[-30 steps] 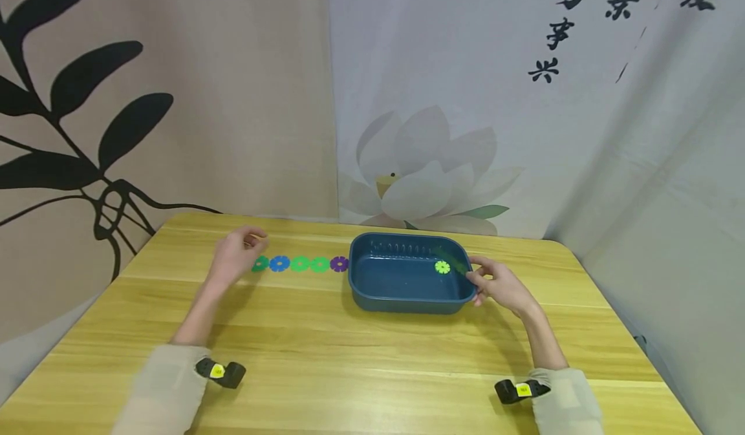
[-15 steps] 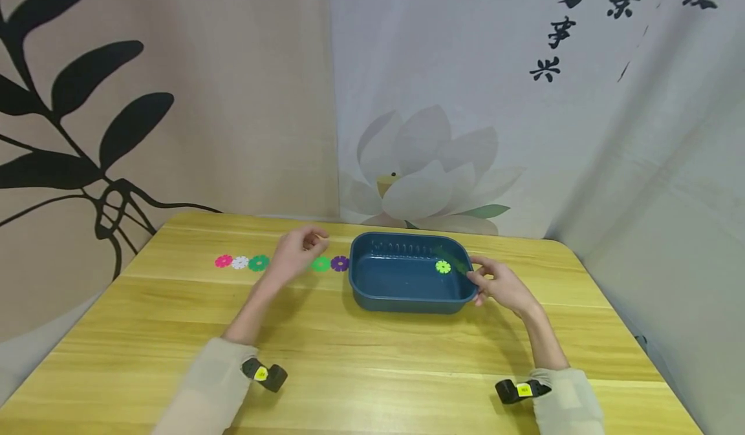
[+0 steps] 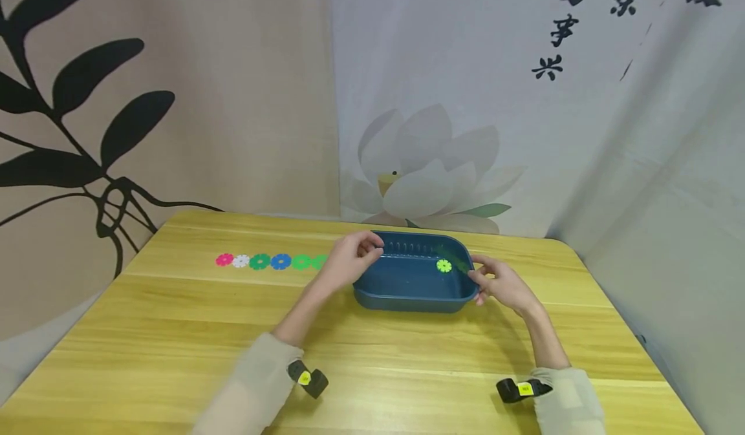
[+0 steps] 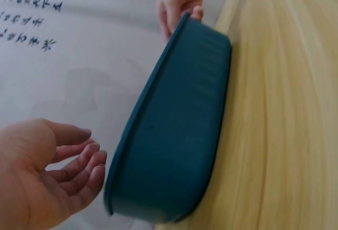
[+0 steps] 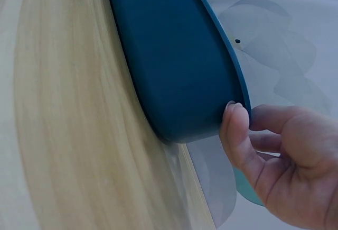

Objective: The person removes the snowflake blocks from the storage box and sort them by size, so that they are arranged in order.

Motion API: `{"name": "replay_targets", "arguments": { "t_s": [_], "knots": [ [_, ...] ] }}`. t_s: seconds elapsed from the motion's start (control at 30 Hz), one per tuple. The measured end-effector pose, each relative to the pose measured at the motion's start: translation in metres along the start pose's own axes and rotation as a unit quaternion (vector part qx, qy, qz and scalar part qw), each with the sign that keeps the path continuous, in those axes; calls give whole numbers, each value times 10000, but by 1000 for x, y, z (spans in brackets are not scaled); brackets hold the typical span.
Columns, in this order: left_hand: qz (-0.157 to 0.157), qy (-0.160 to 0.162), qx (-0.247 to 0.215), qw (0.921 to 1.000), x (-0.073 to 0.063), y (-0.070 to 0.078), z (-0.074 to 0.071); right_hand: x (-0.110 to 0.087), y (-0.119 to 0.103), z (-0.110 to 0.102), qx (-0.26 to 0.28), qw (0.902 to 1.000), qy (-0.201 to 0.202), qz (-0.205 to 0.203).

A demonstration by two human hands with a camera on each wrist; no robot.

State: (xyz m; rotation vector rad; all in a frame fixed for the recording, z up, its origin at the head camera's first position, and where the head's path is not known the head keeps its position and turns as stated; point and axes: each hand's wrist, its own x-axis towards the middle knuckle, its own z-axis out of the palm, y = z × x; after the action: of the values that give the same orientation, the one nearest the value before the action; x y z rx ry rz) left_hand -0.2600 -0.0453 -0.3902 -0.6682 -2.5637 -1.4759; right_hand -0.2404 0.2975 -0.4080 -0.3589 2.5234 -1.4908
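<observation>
A dark blue rectangular plastic basin (image 3: 407, 305) stands on the table, a yellow-green snowflake disc (image 3: 444, 265) lying inside it. My right hand (image 3: 503, 286) pinches the basin's right rim between thumb and fingers, as the right wrist view also shows. Over the left rim hovers my left hand (image 3: 352, 257), its fingers loosely curled with nothing seen between them; in the left wrist view this hand (image 4: 58, 169) is beside the basin wall. Left of the basin runs a row of snowflake discs: pink (image 3: 224, 260), white (image 3: 240, 261), green and blue (image 3: 281, 262). My left hand covers the row's right end.
The wooden table (image 3: 378, 364) extends toward me and to both sides. A printed curtain (image 3: 262, 99) with leaves, a lotus and dark characters hangs behind its far edge. Each wrist wears a small black camera (image 3: 308, 379).
My left hand has swept right along the row of discs to the basin's left rim, uncovering the pink, white and blue discs. The right hand has stayed on the basin's rim.
</observation>
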Motion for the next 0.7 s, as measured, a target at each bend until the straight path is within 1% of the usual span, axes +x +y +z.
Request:
{"name": "replay_targets", "arguments": {
  "t_s": [0.1, 0.4, 0.57, 0.7],
  "knots": [
    [14, -120, -38, 9999, 3, 4, 11, -1, 0, 0, -8, 10000, 17, 40],
    [88, -415, -212, 9989, 11, 6, 39, 1, 1, -2, 28, 10000, -5, 80],
    [92, -723, -229, 9971, 18, 6, 55, 1, 1, -1, 92, 9999, -16, 106],
    [174, -960, -297, 9948, 26, 7, 68, 1, 1, -2, 128, 9999, -32, 58]
  ]
}}
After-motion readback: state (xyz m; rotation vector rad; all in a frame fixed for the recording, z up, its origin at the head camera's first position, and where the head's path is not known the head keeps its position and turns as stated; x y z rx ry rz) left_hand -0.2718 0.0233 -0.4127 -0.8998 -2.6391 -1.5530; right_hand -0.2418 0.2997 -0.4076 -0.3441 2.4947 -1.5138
